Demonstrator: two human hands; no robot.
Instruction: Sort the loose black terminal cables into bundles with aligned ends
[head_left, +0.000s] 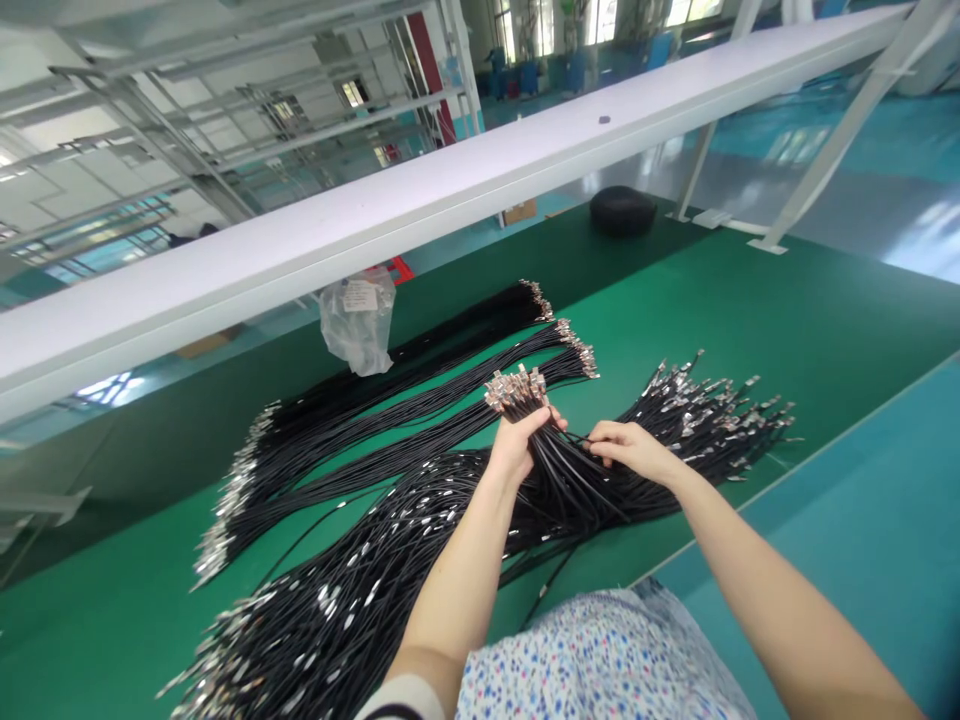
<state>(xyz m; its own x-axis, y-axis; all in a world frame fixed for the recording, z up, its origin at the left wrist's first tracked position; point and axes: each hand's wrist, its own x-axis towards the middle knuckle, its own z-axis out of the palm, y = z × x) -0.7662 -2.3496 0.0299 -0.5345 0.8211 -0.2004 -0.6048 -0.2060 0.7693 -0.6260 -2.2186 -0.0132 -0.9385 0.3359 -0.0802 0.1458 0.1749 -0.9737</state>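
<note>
Head view, and at far left we have the silvery ends of a big loose pile of black cables, spilling along the near side of the green tabletop. Just beyond it, three straighter cable bundles lie side by side, ends roughly lined up. Past those, a clear plastic bag with a white label shows below the edge of the white shelf.

Now to the middle: the left hand is closed around a gathered bunch of cables, metal connectors up top, the lower lengths running down into the pile. Right beside it, the right hand has thumb and fingers pinched narrow on a thin black cable next to that bunch. Further right, the pile's other ends fan out, bright tips everywhere, with a round black object well apart at the back.
</note>
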